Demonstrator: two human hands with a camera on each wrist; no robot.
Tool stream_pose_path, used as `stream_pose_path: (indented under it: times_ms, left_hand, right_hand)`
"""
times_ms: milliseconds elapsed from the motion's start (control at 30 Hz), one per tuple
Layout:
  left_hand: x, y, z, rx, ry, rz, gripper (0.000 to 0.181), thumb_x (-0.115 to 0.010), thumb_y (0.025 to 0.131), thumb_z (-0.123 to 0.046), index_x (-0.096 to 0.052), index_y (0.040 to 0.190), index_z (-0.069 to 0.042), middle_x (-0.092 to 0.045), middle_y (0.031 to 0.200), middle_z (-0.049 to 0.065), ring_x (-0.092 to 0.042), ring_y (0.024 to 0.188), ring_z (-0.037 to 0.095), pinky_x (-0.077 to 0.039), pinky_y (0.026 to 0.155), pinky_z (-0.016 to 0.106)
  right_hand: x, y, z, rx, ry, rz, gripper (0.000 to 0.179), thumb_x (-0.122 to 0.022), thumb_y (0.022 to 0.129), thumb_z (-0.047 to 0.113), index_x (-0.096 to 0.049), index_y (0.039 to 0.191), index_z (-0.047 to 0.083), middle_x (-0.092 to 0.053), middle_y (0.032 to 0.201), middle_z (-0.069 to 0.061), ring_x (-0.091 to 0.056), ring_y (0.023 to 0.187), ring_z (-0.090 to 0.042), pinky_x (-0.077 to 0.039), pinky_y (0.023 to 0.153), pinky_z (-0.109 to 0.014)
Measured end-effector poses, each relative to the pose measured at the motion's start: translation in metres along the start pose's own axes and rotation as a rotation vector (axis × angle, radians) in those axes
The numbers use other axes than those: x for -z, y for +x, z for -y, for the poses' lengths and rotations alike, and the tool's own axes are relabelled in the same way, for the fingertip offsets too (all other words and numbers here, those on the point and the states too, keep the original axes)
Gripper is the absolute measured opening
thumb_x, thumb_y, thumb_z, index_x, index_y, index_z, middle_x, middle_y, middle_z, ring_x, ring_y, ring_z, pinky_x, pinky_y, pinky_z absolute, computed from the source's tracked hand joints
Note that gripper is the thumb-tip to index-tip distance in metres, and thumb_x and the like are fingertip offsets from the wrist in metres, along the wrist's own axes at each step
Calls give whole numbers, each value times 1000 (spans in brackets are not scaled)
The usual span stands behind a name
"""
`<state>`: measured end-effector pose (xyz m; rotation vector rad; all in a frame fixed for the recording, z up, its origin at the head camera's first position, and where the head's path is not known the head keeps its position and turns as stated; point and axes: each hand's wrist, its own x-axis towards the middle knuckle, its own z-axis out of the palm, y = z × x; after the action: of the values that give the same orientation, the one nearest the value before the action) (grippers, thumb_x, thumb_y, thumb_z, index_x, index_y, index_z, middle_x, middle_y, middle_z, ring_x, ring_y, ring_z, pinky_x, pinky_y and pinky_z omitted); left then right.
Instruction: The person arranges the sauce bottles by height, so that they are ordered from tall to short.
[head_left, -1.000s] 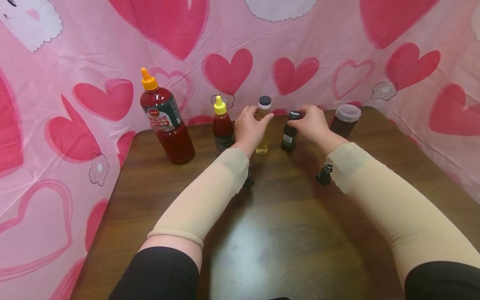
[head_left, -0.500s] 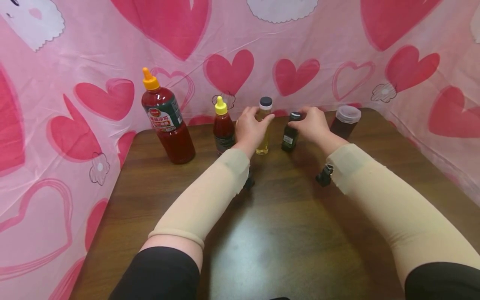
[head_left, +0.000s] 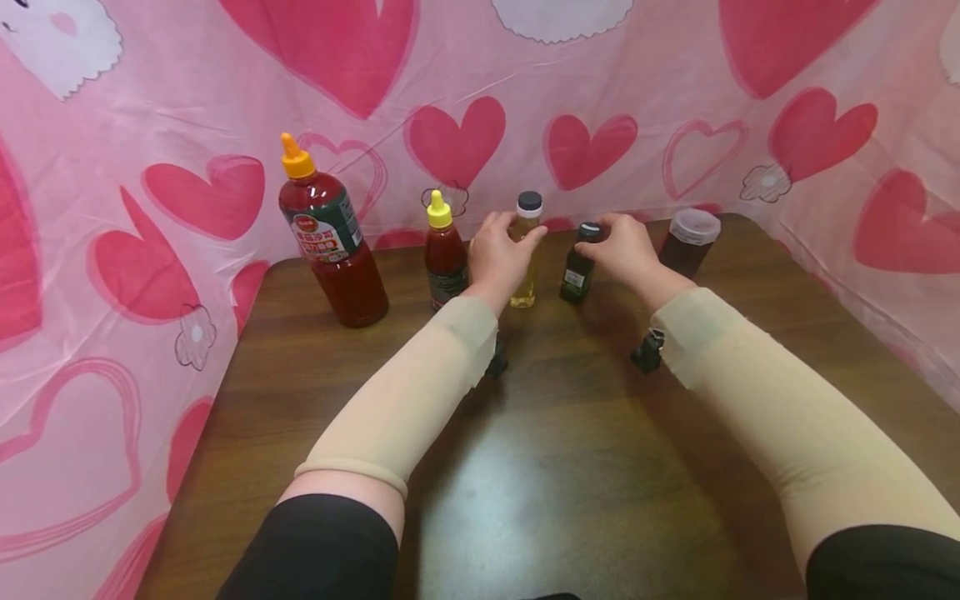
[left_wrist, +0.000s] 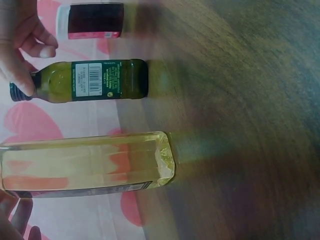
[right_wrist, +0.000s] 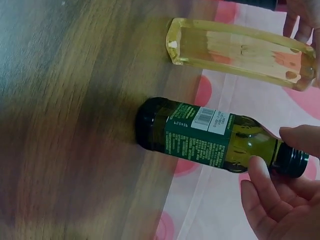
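Observation:
My left hand (head_left: 497, 257) grips the upper part of a tall clear bottle of pale yellow liquid (left_wrist: 85, 162), which has a dark cap with a white band. Beside it, my right hand (head_left: 628, 250) pinches a small green-labelled oil bottle (right_wrist: 197, 135) at the neck, just under its black cap, between thumb and fingers. Both bottles stand upright on the brown wooden table (head_left: 525, 433), a gap apart. In the head view the left hand hides part of the clear bottle.
A large red sauce bottle (head_left: 330, 242) with an orange nozzle stands at the left. Nearer the left hand is a smaller red sauce bottle (head_left: 445, 258) with a yellow nozzle. Right of the right hand stands a dark-filled jar (head_left: 688, 242). A pink heart-print cloth (head_left: 450, 58) hangs behind.
The whole head view shifts very slightly. Both hands keep their hold, and the bottles stay in their places.

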<state>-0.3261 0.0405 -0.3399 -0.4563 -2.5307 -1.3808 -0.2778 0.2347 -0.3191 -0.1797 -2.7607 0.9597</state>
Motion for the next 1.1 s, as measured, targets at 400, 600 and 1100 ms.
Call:
stream_pose_path:
  times_ms: [400,600,1100]
  left_hand:
    - [0,1,0,-36,21,-21,46,-72,87,-50,-69,120,-18,-59,103,-3,-56,96,14,-48,85,29]
    - [-1,1,1,-24,-3,-12,46,-72,87,-50,-68,120,-19,-58,104,-4,-54,95,13,-49,83,27]
    - [0,-1,2,-25,-11,-12,46,-71,87,-51,-68,119,-18,-58,103,-3,-54,95,14,-50,84,29]
  right_hand:
    - [18,-16,-36,-57,101,-206,79,-64,86,64,-51,140,8,-61,123,-18,-55,113,-31,-44,95,-47]
    - [48,-10,-80,-128,107,-581,68,-69,86,55,-55,134,9,-59,121,-11,-53,107,-25,-41,84,-25]
    - [65,-9,-153,-222,180,-159,112,-69,87,51,7,158,10,2,163,-17,0,148,-35,-7,117,-51]
